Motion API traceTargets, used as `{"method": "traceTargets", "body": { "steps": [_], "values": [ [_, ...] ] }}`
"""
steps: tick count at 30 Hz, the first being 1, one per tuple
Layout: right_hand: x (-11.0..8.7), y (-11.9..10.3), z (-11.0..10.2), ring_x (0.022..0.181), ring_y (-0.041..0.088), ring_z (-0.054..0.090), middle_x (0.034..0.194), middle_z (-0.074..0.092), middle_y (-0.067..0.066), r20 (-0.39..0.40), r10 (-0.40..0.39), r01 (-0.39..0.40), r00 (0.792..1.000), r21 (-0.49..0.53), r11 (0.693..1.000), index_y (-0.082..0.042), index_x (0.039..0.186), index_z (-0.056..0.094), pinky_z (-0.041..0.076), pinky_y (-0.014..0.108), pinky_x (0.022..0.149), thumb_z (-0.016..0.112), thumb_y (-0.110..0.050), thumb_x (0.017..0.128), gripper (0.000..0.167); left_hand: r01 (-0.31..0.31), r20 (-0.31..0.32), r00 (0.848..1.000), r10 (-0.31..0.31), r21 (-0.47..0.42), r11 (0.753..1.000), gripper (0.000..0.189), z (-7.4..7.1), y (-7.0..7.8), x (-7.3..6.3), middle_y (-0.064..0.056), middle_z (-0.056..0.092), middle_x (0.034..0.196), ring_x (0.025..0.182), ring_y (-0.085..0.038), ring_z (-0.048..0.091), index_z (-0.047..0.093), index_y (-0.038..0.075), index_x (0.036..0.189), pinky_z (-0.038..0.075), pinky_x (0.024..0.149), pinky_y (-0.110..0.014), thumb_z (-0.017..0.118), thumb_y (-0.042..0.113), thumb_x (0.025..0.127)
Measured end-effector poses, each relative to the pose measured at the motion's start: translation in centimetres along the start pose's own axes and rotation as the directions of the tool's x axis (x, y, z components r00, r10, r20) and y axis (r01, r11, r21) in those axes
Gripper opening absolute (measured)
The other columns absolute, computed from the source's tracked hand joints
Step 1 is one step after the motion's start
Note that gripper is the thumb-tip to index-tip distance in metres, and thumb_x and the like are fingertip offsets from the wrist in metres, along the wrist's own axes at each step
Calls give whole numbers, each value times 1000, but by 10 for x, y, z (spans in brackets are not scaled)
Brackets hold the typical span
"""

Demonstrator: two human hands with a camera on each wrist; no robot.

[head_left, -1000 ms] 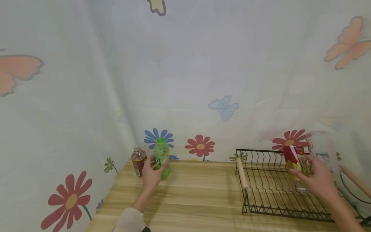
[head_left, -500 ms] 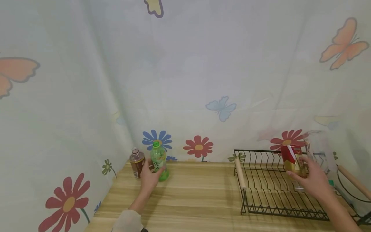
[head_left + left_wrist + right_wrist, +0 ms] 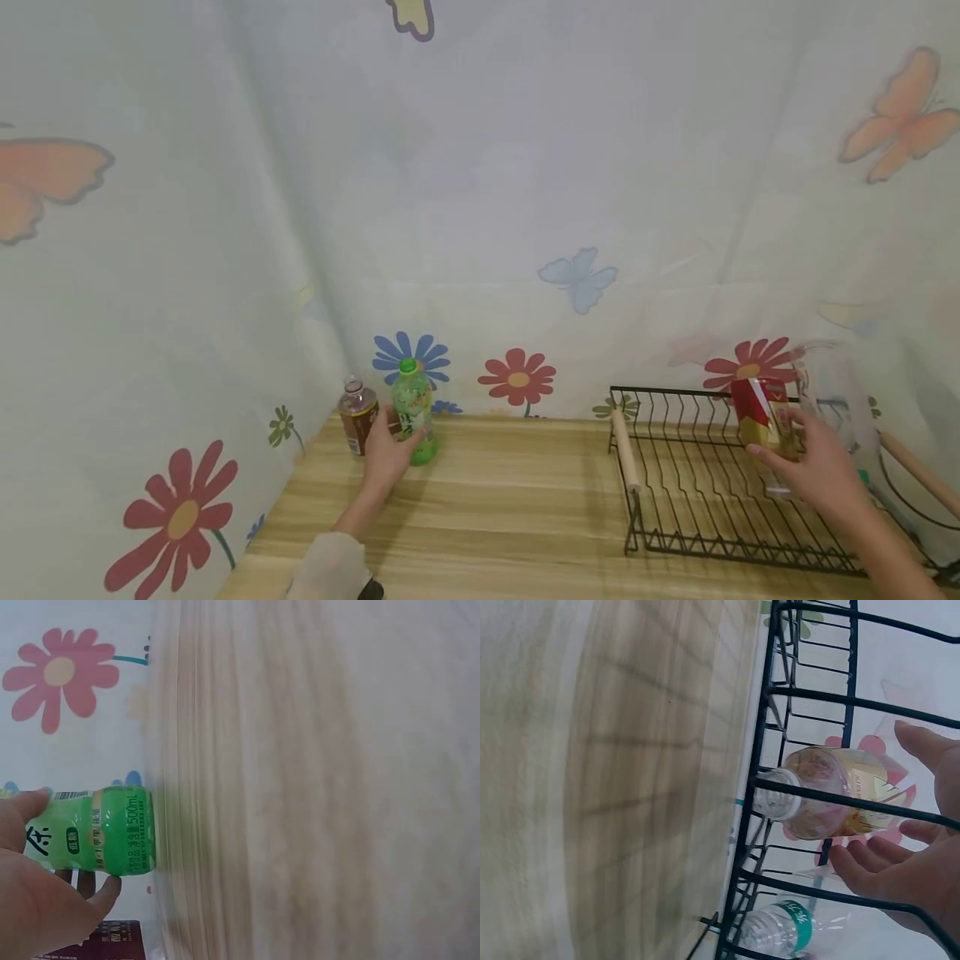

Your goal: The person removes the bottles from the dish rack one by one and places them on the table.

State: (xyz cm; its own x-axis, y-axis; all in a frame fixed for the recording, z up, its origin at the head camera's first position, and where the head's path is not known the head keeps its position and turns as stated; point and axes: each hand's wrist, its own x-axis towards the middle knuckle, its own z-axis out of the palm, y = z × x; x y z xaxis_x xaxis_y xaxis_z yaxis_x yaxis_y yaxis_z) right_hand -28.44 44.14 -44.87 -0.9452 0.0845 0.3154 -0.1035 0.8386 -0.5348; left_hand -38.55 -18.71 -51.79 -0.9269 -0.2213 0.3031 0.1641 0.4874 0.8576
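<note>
A green 500 mL drink bottle (image 3: 412,408) without a cap stands upright on the wooden tabletop, and my left hand (image 3: 387,454) grips its side. In the left wrist view the thumb lies over that green bottle (image 3: 124,829), with the fingers bent along its other side. Right beside it, to the left, is a bottle with a brown-red label (image 3: 360,417). In the rack, a clear bottle with a red and gold label (image 3: 761,417) rests neck down. My right hand (image 3: 922,825) is spread around this bottle (image 3: 847,791), thumb and fingertips standing off its sides.
The black wire rack (image 3: 697,467) with pale wooden handles (image 3: 626,450) takes up the right of the tabletop (image 3: 510,500). Another clear bottle with a green label (image 3: 780,930) also rests in it. A flower-and-butterfly patterned sheet (image 3: 480,208) closes off the back and left.
The green bottle has shifted slightly left, closer to the brown-red bottle, with my left hand on it. My right hand and the bottle in the rack have hardly moved.
</note>
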Motion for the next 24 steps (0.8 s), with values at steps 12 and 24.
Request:
{"method": "traceTargets", "body": {
  "steps": [12,24],
  "values": [
    [9,1,-6,116,67,47,136,38,52,82,71,-69,994,-34,997,25,148,24,49,77,85,70,-49,101,100,12,14,1000,-12,3,1000,64,4,0,2,-22,58,138,128,-41,59,50,4,142,51,108,-56,85,23,92],
    [13,12,7,107,66,53,127,45,52,-10,34,-35,999,-55,998,27,143,29,51,75,78,77,-36,98,91,-6,-2,1000,6,5,1000,62,5,-2,2,-22,57,137,130,-42,58,49,2,141,50,110,-55,84,18,92]
  ]
}}
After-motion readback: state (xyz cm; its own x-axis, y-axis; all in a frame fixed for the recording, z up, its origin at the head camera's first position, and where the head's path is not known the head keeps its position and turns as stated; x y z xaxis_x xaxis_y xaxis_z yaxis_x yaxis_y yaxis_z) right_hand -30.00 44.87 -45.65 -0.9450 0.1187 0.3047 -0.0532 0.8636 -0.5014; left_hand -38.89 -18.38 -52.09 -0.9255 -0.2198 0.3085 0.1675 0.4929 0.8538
